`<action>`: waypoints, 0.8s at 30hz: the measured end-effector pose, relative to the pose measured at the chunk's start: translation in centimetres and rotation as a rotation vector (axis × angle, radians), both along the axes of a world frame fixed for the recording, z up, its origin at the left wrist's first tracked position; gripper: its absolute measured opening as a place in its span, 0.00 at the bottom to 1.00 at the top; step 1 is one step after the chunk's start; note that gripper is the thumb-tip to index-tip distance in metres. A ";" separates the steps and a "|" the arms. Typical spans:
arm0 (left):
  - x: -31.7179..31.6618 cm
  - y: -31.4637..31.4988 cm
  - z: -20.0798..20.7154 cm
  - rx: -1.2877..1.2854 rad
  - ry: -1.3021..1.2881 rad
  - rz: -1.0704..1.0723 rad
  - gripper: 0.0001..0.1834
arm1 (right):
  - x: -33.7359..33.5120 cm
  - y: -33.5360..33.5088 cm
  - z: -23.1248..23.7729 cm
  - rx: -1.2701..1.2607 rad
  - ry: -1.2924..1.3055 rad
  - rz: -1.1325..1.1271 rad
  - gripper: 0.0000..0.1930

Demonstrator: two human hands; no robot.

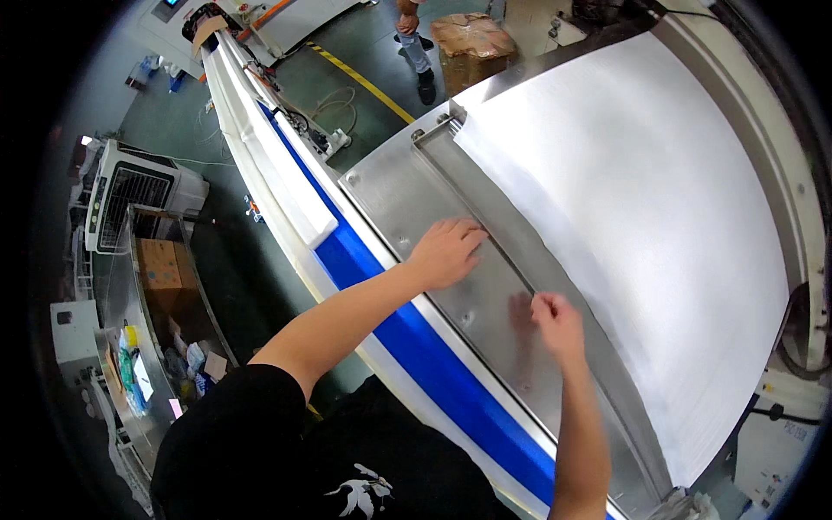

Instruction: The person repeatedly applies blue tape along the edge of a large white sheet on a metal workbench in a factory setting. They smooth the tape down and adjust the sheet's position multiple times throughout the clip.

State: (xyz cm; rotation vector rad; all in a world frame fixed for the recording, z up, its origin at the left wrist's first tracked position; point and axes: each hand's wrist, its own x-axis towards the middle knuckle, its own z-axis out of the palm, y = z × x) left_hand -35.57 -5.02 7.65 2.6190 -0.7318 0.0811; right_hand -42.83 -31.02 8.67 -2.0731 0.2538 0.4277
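My left hand [448, 253] lies palm down on a brushed metal plate [381, 201], its fingers loosely bent and a little apart near the plate's long seam. It holds nothing that I can see. Further right and nearer to me, my right hand [557, 325] is slightly blurred over the same seam, with thumb and fingers pinched together. Whatever may be between them is hidden. Beyond both hands, a wide white sheet [641, 217] curves over the machine, its wavy near edge above a grey strip [520, 221]. Neither hand touches the sheet.
A blue band [433, 355] with white borders runs along the machine's near side. To the left stand an air cooler [134, 204] and a cart holding a cardboard box [165, 269]. Another person's legs [418, 56] show beside a wrapped brown bundle [472, 43]. Yellow-black tape [360, 80] marks the floor.
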 end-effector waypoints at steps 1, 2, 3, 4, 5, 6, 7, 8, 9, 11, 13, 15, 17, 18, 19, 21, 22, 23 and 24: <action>1.0 -0.1 -0.8 -0.004 -0.034 0.001 0.20 | 2.9 0.8 0.8 -0.082 -0.076 0.055 0.14; 1.8 0.0 -1.5 -0.007 -0.065 0.001 0.20 | 5.8 1.7 1.9 -0.163 -0.150 0.111 0.14; 2.6 -0.1 -2.2 -0.006 -0.095 0.015 0.20 | 8.6 2.2 2.2 -0.168 -0.202 0.128 0.14; 3.2 -0.5 -2.9 -0.010 -0.124 0.024 0.20 | 11.1 2.5 2.5 -0.180 -0.253 0.140 0.14; 3.7 -0.4 -3.6 -0.008 -0.149 0.037 0.21 | 13.6 3.4 3.0 -0.174 -0.274 0.143 0.13; 3.9 -0.2 -4.1 -0.020 -0.130 0.046 0.21 | 16.0 4.5 3.3 -0.165 -0.292 0.149 0.13; 3.7 -0.2 -4.3 -0.036 -0.111 0.050 0.21 | 18.1 5.2 3.4 -0.191 -0.324 0.170 0.12; 3.7 -0.1 -4.4 -0.049 -0.091 0.056 0.21 | 20.2 6.0 3.1 -0.213 -0.356 0.193 0.12; 3.8 -0.4 -4.4 -0.056 -0.082 0.060 0.21 | 22.1 6.4 2.7 -0.213 -0.378 0.202 0.12; 4.0 -0.7 -4.1 -0.065 -0.069 0.069 0.20 | 25.2 7.1 2.0 -0.208 -0.426 0.220 0.12; 4.0 -0.4 -4.2 -0.064 -0.055 0.069 0.21 | 27.5 8.3 1.5 -0.199 -0.378 0.247 0.11; 4.2 -0.3 -4.1 -0.068 -0.055 0.072 0.20 | 29.0 9.0 1.0 -0.213 -0.356 0.271 0.11; 4.3 -0.4 -4.0 -0.078 -0.066 0.076 0.19 | 29.9 9.2 0.4 -0.247 -0.356 0.292 0.11; 4.3 -0.3 -4.1 -0.079 -0.053 0.076 0.20 | 30.1 9.3 0.2 -0.260 -0.363 0.288 0.11; 4.3 -0.3 -4.3 -0.080 -0.040 0.075 0.20 | 30.3 9.4 0.0 -0.275 -0.369 0.283 0.11; 4.3 -0.2 -4.4 -0.082 -0.031 0.073 0.21 | 30.5 9.6 -0.2 -0.295 -0.368 0.270 0.11; 4.4 -0.1 -4.5 -0.082 -0.035 0.072 0.22 | 30.5 9.8 -0.2 -0.301 -0.362 0.263 0.11; 4.5 0.0 -4.5 -0.082 -0.039 0.071 0.22 | 30.5 9.9 -0.2 -0.308 -0.355 0.255 0.11; 4.6 0.0 -4.4 -0.106 -0.030 0.073 0.22 | 30.5 9.8 -0.4 -0.319 -0.365 0.248 0.11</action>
